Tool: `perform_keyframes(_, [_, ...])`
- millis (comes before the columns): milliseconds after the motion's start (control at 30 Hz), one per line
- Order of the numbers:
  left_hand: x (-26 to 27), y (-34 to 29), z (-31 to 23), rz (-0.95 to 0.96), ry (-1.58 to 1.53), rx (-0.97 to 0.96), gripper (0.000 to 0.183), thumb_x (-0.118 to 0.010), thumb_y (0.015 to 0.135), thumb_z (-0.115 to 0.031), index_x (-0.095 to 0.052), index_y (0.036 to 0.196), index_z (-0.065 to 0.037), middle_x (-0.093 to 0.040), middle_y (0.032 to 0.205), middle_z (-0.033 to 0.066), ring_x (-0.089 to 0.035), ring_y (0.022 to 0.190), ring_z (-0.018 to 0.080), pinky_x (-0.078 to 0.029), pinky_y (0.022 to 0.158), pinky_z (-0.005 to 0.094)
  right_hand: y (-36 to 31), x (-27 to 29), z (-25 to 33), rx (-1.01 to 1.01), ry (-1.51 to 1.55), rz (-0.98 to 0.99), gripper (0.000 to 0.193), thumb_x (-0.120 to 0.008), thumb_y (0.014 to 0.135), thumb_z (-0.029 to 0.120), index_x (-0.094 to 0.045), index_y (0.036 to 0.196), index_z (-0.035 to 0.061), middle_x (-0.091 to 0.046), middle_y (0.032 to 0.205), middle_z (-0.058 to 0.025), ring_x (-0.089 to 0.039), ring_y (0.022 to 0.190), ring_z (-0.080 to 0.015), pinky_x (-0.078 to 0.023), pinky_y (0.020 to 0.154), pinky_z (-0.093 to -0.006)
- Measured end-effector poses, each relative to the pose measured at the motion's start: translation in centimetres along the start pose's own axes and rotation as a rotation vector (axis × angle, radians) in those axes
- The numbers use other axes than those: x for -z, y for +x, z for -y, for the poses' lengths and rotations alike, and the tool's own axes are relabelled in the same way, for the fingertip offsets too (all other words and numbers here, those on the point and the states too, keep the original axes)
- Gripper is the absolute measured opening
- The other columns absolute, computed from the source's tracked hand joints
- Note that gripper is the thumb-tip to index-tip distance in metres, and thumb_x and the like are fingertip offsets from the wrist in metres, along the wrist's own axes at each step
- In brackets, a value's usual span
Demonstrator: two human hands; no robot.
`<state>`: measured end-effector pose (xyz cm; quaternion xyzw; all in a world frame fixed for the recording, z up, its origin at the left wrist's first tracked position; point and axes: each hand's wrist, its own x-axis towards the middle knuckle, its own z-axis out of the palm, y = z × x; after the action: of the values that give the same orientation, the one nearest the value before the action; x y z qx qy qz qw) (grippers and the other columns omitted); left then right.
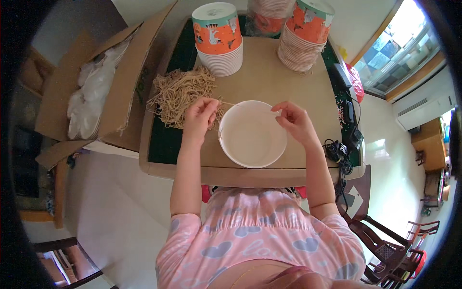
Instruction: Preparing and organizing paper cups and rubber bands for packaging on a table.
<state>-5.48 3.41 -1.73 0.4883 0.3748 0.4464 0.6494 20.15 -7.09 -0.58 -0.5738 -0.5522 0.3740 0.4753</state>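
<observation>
White bucket [252, 139]: stands on the brown sheet near the front edge of the table [226, 175], between the two hands, its round mouth facing up and its smooth, pale inside showing.
Left hand [200, 118]: thumb and forefinger pinch a thin beige cord [231, 103], just left of the bucket's rim.
Cord: runs from the left fingertips toward the far rim; its course beyond there is too faint to follow.
Right hand [294, 121]: fingers bent at the right side of the rim; I cannot tell whether they grip the cord's other end.
Twine heap [183, 91]: loose, tangled, fibrous beige strands beside the left hand.
Left bucket stack [218, 41]: nested upside down, pale ridged rims layered below one orange wall with a teal band.
Right bucket stack [305, 38]: likewise inverted, beige strands hanging about its rims; another stack [269, 21] stands behind, partly out of frame.
Carton [120, 103]: open brown cardboard left of the table, holding whitish, crinkled plastic [91, 96].
Printing: white and dark figures on the orange walls; green marks on a carton flap, too small to read.
</observation>
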Motion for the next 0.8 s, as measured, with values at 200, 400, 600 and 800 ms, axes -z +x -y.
perform_keyframes(200, [-0.2,0.9,2.8,0.099,0.15,0.122,0.011,-0.06,0.092,-0.015,-0.066,0.09,-0.006,-0.06,0.073,-0.0029,-0.051,0.058,0.0043,-0.04,0.049,0.0194,0.3,-1.7,-2.0,-0.101,0.31,-0.306,0.013,-0.054,0.09,0.002,-0.063,0.099,0.0022,-0.041,0.061,0.0092,-0.038,0.055,-0.0006,-0.028,0.049,-0.0177])
perform_keyframes(400, [-0.9,1.4,6.9,0.11,-0.012,0.176,0.011,-0.057,0.093,-0.011,-0.066,0.091,-0.004,-0.063,0.076,0.0,-0.056,0.069,0.0056,-0.045,0.061,0.0211,1.3,-1.6,-5.5,-0.184,0.469,-0.359,0.016,-0.052,0.093,0.008,-0.062,0.102,-0.0001,-0.056,0.074,0.0024,-0.051,0.067,-0.0051,-0.039,0.057,-0.0214])
perform_keyframes(600, [-0.4,0.6,10.9,0.219,0.616,-0.155,0.013,-0.062,0.085,-0.015,-0.061,0.088,-0.002,-0.067,0.079,0.0141,-0.063,0.067,0.0241,-0.049,0.062,0.0359,0.7,-0.1,-11.3,-0.554,0.549,-0.11,0.036,-0.056,0.091,0.017,-0.059,0.12,-0.0045,-0.066,0.109,-0.0123,-0.061,0.098,-0.019,-0.048,0.085,-0.0324])
perform_keyframes(800, [1.0,1.3,13.9,0.198,0.349,0.036,0.018,-0.058,0.085,-0.018,-0.06,0.086,-0.001,-0.066,0.079,0.0179,-0.063,0.068,0.0243,-0.047,0.062,0.036,0.5,-0.9,-7.2,-0.576,0.205,0.115,0.042,-0.057,0.092,0.019,-0.054,0.128,-0.002,-0.063,0.118,-0.0122,-0.059,0.102,-0.0186,-0.047,0.09,-0.0328])
